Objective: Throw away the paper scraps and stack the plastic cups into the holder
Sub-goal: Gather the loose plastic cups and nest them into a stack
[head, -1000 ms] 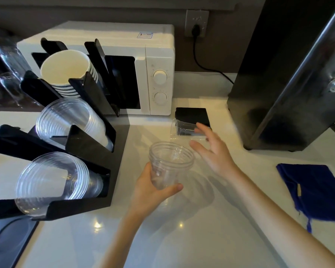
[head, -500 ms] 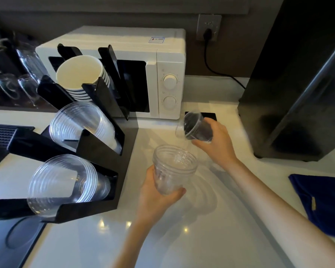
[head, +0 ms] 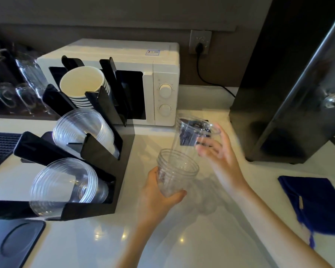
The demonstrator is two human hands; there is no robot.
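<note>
Head view: writing is limited to a small blue-and-red sticker on the white microwave, too small to read. Left hand is clamped around a nested stack of clear cups; right hand grips one clear cup just above it, tilted. Black holder has three filled slots: two of plastic cups, one of paper cups. Glossy white counter carries a blue cloth.

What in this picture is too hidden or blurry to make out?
Head view only:
- Right hand and its clear cup: motion blur hides the exact grip.
- Glassware at far left: dark and too blurred to identify.
- Microwave door: partly hidden behind the black cup holder.
- Blue cloth: cut off by the right edge.
</note>
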